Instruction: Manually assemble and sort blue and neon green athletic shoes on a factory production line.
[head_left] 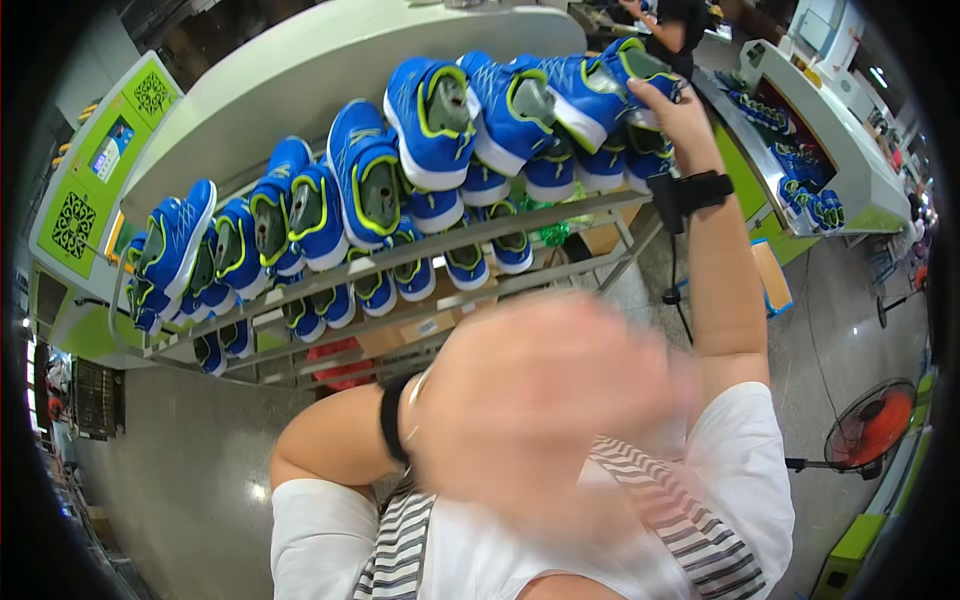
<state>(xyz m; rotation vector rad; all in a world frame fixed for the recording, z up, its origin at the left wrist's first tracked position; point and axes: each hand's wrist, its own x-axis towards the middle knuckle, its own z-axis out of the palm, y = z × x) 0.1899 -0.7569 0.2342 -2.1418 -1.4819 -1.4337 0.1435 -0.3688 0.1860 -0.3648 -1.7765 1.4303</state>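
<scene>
My right hand reaches out to the far right end of a metal shoe rack. Its fingers and thumb grip the heel of a blue sneaker with a lime-green collar lining and white sole. My left hand is raised close in front of my chest, smeared by motion; its fingers cannot be made out. Beside the gripped shoe, a blue sneaker leans on the upper tier. More of the same kind, such as a strapped blue sneaker, fill the row to the left.
Behind the rack stands a large pale machine with a green control panel at its left. Cardboard boxes sit under the rack. On the right are another machine bearing sneakers and a floor fan. A person stands beyond.
</scene>
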